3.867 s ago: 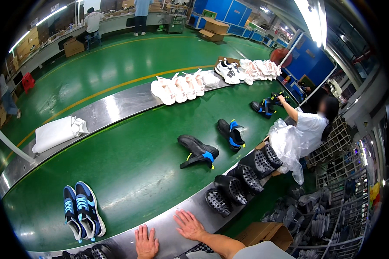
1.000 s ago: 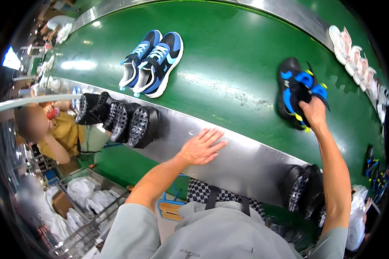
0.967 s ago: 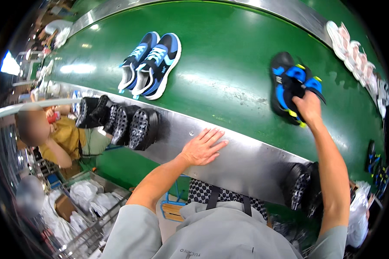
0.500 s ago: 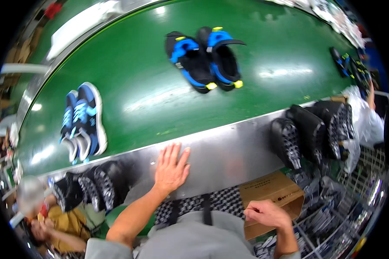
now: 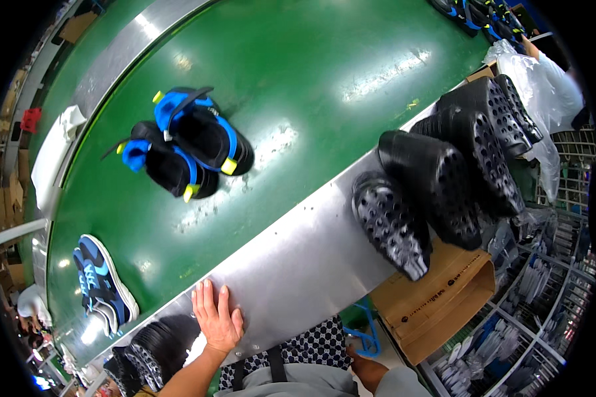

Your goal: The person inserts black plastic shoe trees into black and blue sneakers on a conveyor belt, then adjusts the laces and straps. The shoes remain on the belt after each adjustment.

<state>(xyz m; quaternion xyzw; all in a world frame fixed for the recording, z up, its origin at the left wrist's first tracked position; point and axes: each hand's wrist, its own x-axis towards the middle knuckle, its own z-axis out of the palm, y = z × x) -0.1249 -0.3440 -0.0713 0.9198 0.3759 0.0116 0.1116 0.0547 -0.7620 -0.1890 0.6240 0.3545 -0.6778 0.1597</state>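
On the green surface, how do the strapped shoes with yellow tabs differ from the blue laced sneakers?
The strapped shoes are mostly black with bright blue trim; the laced sneakers mix blues and black over white soles.
The strapped shoes have loose dark straps sticking out; the laced sneakers show light-blue laces.
The strapped shoes sit farther from the near metal ledge than the laced sneakers.
Both are pairs set side by side on the green surface.

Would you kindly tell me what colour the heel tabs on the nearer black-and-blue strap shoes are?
The heel tabs are bright yellow; the head view shows this best.
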